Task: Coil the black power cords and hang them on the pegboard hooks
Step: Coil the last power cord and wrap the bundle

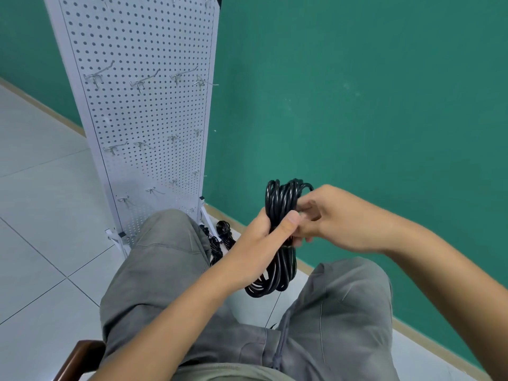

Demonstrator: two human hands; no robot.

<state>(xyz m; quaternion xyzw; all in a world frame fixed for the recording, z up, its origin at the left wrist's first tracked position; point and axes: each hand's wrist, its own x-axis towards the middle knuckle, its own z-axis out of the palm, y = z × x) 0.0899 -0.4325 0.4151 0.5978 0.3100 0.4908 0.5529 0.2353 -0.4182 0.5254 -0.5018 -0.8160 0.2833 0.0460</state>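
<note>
A coiled black power cord (277, 199) stands upright between my knees, its loops reaching from above my hands down to knee height. My left hand (264, 237) grips the coil round its middle, thumb across the front. My right hand (327, 218) pinches the strands at the coil's right side, just above that thumb. The white pegboard (143, 111) stands ahead on the left with several bare metal hooks (143, 81) in rows. More black cords (221, 237) lie on the floor at its foot, partly hidden by my left knee.
A green wall (357, 105) runs behind and to the right, with a beige skirting at the floor. Pale floor tiles (41, 215) spread to the left. I sit on a dark wooden chair (79, 356), legs in grey trousers.
</note>
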